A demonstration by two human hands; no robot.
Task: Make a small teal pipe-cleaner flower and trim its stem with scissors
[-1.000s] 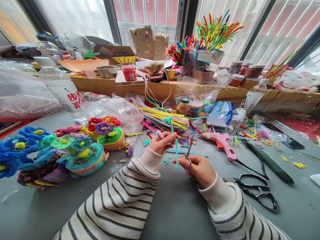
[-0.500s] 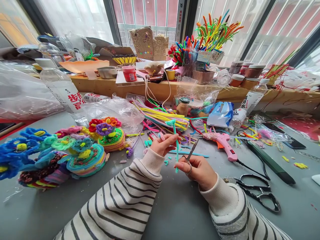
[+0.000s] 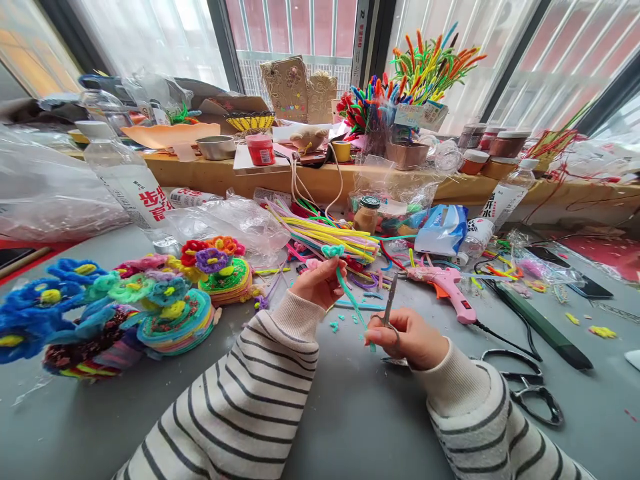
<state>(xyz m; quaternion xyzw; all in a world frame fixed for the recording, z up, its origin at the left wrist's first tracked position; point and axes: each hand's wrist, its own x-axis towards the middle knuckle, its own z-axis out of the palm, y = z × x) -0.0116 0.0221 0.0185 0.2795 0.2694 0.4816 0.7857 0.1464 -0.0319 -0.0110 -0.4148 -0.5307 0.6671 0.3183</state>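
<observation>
1. Head view: the left hand point(image 3: 316, 281) is closed on a teal pipe cleaner point(image 3: 354, 303), pinching it just below its curled top and holding it clear of the counter point(image 3: 350, 413).
2. The pipe cleaner's long axis slants from the curl, far and to the left, down toward the person and to the right.
3. Its lower end reaches the thumb side of the right hand point(image 3: 413, 341); I cannot tell whether those fingertips pinch it or only touch it.
4. The right hand is clenched around small scissors point(image 3: 390, 303), whose blades point up and away and look nearly closed.
5. The blades stand just to the right of the pipe cleaner and apart from it, so it lies between the two hands.
6. Nearby are a pink glue gun point(image 3: 445, 287) beyond the right hand, black scissors point(image 3: 530, 390) to its right, and finished flowers point(image 3: 170, 310) well to the left.
</observation>
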